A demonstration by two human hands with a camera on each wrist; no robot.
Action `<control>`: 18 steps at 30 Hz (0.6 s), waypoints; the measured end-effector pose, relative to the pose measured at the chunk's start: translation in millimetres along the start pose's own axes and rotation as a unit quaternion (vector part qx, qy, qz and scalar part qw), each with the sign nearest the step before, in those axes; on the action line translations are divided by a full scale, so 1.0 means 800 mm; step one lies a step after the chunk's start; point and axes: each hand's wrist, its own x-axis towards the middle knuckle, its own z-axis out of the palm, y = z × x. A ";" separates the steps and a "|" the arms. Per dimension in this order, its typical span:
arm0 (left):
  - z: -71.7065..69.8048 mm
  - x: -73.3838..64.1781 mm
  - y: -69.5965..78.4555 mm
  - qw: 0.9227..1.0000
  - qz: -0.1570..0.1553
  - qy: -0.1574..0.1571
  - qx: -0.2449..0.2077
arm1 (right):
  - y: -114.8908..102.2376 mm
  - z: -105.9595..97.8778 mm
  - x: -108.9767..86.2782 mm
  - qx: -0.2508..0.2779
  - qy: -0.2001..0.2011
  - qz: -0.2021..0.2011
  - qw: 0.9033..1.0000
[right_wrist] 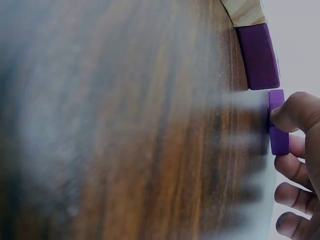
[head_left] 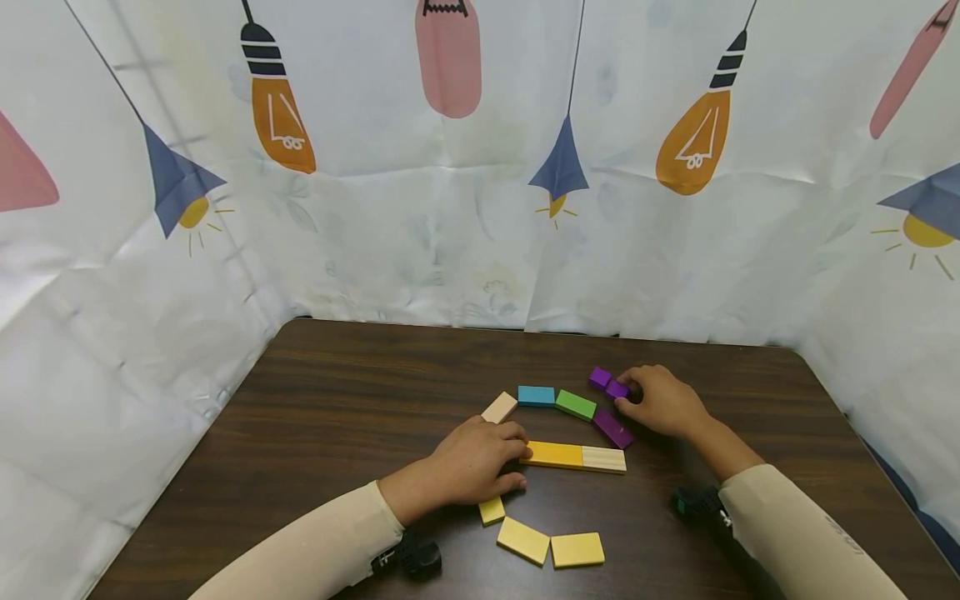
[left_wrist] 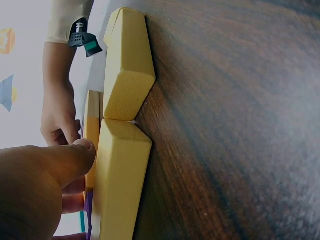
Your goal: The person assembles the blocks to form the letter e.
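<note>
Most of this shot is just the dark wood desk (right_wrist: pixel 150 130), grain running up the frame, and the left half is pretty blurred. Over on the right edge the right hand (right_wrist: pixel 300 165) comes in, thumb pressed onto a small purple block (right_wrist: pixel 278 131) and the other fingers (right_wrist: pixel 290 195) curled below it. Just above that sits a bigger purple block (right_wrist: pixel 258 56), close by but with a small gap between them. At the very top a pale natural wood block (right_wrist: pixel 244 12) touches its upper end.
</note>
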 end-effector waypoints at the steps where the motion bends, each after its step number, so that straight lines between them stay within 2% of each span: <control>1: 0.000 0.000 0.000 1.000 0.000 0.000 0.000 | 0.000 0.000 -0.001 0.000 0.001 0.000 1.000; 8: 0.001 0.000 0.000 1.000 -0.001 -0.001 -0.001 | 0.001 -0.006 -0.010 -0.008 0.013 -0.004 1.000; 18: 0.000 -0.001 0.000 1.000 0.001 0.002 -0.003 | -0.004 -0.012 -0.036 -0.005 0.035 -0.049 0.998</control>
